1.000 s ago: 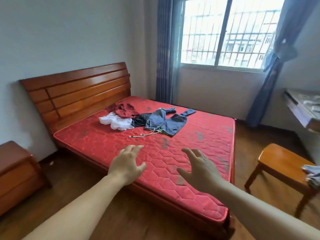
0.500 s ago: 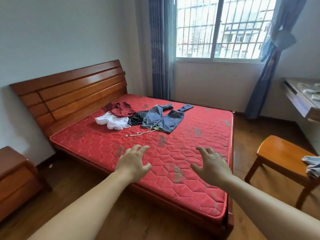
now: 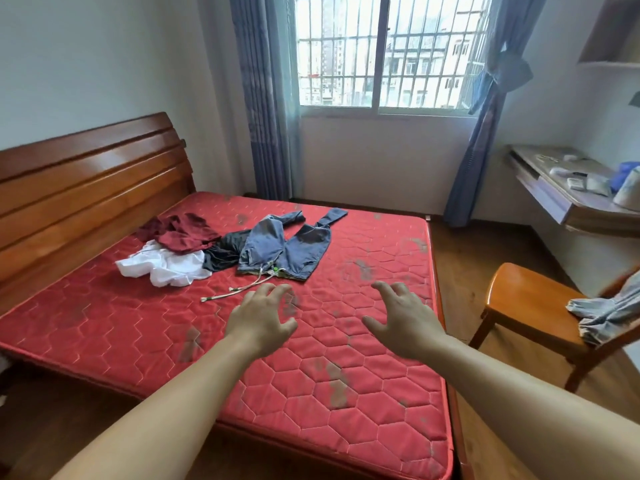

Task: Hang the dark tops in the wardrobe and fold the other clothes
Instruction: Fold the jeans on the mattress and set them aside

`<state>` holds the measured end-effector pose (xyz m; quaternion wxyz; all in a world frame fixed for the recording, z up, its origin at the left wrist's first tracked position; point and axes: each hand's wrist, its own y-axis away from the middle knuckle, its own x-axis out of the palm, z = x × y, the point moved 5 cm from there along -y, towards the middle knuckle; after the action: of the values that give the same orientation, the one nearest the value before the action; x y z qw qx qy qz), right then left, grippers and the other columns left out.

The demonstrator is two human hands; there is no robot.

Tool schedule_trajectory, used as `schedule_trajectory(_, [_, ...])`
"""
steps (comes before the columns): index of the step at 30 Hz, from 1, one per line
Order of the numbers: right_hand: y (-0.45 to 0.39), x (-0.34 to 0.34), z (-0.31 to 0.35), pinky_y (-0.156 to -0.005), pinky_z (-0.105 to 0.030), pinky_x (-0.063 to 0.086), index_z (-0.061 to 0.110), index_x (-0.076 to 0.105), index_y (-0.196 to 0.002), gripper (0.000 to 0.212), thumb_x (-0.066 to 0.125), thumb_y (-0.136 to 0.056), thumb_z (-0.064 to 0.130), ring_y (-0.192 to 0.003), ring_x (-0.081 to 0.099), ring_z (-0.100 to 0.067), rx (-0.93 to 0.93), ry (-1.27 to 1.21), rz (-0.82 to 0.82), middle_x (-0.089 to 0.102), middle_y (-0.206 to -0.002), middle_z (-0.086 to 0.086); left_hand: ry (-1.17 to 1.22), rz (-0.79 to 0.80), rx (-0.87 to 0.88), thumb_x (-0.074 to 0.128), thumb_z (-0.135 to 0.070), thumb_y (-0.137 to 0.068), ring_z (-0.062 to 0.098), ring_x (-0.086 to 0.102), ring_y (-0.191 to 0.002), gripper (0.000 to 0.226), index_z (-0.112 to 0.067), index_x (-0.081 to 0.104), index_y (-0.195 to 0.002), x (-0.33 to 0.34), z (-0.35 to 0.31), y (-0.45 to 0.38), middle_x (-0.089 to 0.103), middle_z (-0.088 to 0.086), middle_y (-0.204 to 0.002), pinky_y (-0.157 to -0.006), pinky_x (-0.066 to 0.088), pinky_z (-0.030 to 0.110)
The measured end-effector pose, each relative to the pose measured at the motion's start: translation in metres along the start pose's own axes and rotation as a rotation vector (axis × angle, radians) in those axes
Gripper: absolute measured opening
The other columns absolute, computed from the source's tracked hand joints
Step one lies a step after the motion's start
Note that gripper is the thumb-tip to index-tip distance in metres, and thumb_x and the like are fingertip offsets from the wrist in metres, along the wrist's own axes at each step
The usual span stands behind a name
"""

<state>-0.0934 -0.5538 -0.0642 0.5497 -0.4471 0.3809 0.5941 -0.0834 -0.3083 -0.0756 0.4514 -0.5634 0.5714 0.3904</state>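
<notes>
A pile of clothes lies on the red mattress near the headboard: a dark red top, a white garment, a dark grey top partly under blue jeans with a pale drawstring. My left hand and my right hand hover over the mattress with fingers spread, holding nothing, a short way in front of the jeans. No wardrobe is in view.
A wooden headboard stands at the left. A wooden chair at the right carries a pale blue garment. A wall desk with small items is at the far right. A barred window with blue curtains is behind the bed.
I have come closer to the bed and turned a little to the right. Both hands have reached forward over the mattress toward the clothes, still spread and empty.
</notes>
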Motion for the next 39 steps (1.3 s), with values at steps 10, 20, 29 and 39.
schedule_trajectory(10, [-0.168, 0.037, -0.002, -0.098, -0.043, 0.043, 0.031, 0.028, -0.145, 0.068, 0.054, -0.087, 0.055, -0.126, 0.044, -0.026, -0.013, -0.092, 0.038, 0.038, -0.143, -0.001, -0.091, 0.038, -0.092, 0.057, -0.048, -0.084, 0.020, 0.038, -0.132, 0.066, -0.038, 0.033, -0.145, -0.001, 0.045, -0.135, 0.037, -0.007, -0.147, -0.103, 0.042, 0.041])
schedule_trajectory(20, [-0.292, 0.087, 0.053, -0.097, -0.043, 0.044, 0.032, 0.027, -0.144, 0.067, 0.053, -0.087, 0.055, -0.123, 0.045, -0.026, -0.022, -0.045, 0.101, 0.039, -0.141, -0.001, -0.047, 0.075, -0.115, 0.057, -0.047, -0.084, 0.019, 0.041, -0.130, 0.065, -0.037, 0.035, -0.144, 0.014, 0.138, -0.244, 0.040, -0.008, -0.143, -0.104, 0.041, 0.041])
schedule_trajectory(29, [-0.380, 0.149, 0.118, -0.096, -0.043, 0.045, 0.031, 0.028, -0.145, 0.065, 0.051, -0.089, 0.055, -0.122, 0.046, -0.026, 0.170, 0.057, 0.157, 0.039, -0.140, -0.003, 0.031, 0.180, -0.047, 0.056, -0.047, -0.083, 0.022, 0.045, -0.124, 0.065, -0.037, 0.036, -0.143, 0.039, 0.269, -0.352, 0.042, -0.007, -0.140, -0.100, 0.043, 0.041])
schedule_trajectory(39, [-0.442, 0.227, 0.117, -0.096, -0.041, 0.045, 0.031, 0.029, -0.145, 0.065, 0.051, -0.089, 0.055, -0.123, 0.047, -0.025, 0.339, -0.031, 0.239, 0.039, -0.140, -0.001, 0.030, 0.333, -0.032, 0.056, -0.045, -0.085, 0.023, 0.043, -0.127, 0.062, -0.036, 0.037, -0.143, 0.087, 0.312, -0.454, 0.042, -0.005, -0.142, -0.100, 0.043, 0.040])
